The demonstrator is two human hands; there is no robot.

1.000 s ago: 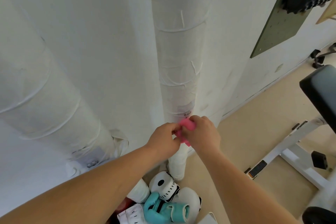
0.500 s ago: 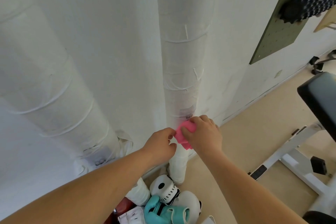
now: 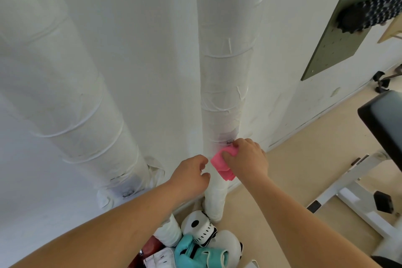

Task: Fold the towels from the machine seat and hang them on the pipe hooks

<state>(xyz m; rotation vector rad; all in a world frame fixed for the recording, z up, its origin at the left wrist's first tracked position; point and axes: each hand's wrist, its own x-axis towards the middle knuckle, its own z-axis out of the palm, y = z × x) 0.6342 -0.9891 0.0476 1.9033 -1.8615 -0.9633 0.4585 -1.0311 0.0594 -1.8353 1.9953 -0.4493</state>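
Right hand (image 3: 247, 160) grips the folded pink towel (image 3: 221, 164), pressing it against the wrapped white pipe (image 3: 226, 72) just below the small metal hook (image 3: 230, 141). Left hand (image 3: 191, 175) hovers beside the pipe, fingers loosely curled, holding nothing, a sliver apart from the towel.

Both forearms bare, no sleeves; left hand (image 3: 191, 175), right hand (image 3: 247, 161) ungloved.

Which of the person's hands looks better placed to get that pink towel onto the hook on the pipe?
The right hand, probably. It holds the pink towel against the pipe, fingers just under the small metal hook. The left hand is apart from the towel and lower.
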